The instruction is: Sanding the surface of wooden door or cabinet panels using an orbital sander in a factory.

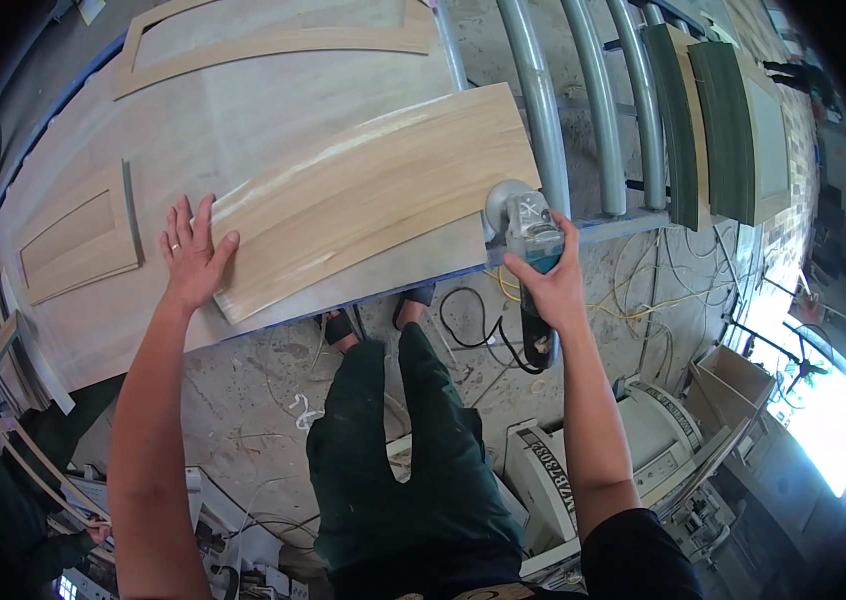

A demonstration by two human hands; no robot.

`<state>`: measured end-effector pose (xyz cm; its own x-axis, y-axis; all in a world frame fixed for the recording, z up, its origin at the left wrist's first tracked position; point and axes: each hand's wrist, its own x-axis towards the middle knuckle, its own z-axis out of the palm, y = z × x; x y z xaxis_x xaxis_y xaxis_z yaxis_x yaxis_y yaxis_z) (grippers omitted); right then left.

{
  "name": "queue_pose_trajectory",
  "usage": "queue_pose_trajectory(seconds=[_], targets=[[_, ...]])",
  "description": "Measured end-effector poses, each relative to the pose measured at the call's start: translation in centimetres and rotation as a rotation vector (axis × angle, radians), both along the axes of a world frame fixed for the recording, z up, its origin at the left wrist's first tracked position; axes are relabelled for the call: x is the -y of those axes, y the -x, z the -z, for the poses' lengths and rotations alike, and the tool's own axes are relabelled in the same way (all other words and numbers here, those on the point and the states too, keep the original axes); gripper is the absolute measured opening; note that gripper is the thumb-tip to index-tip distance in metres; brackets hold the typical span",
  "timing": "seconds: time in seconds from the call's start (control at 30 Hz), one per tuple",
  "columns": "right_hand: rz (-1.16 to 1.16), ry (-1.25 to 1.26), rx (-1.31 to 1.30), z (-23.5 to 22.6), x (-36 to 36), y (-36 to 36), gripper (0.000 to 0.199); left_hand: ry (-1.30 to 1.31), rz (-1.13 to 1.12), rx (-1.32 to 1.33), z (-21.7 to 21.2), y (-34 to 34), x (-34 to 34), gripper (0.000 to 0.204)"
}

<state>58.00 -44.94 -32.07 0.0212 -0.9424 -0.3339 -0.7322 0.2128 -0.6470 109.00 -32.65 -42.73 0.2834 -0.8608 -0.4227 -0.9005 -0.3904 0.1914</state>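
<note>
Stands at pale worktable [273, 140] | has long wooden panel [383, 190] lying aslant on it, along the near edge | grips power tool [531, 240] with right hand [555, 287] | has left hand [195, 262] open, fingers spread, at panel's left end | holds disc [501, 206] by panel's right end, cannot tell if touching

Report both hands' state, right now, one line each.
Left hand: open, fingers spread, at the left end of the wooden board.
Right hand: closed around the power tool, at the board's right end.
</note>
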Motion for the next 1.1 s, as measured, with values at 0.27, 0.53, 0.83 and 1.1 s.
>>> queue_pose_trajectory(seconds=[0.27,0.53,0.83,1.1], targets=[[-0.301,-0.278,0.084,-0.5,-3.1,-4.6,0.096,0.014,-0.003,-0.002,-0.1,0.2,0.2,0.080],[-0.187,-0.267,0.043,-0.6,0.0,-0.3,0.097,0.050,0.028,0.027,0.0,-0.4,-0.1,0.078],[0.074,-0.082,0.019,0.1,3.5,5.1,0.095,0.035,0.022,0.018,-0.1,0.2,0.1,0.078],[-0.235,-0.314,0.029,-0.6,0.7,0.1,0.099,0.032,0.028,0.030,0.1,-0.5,-0.2,0.077]])
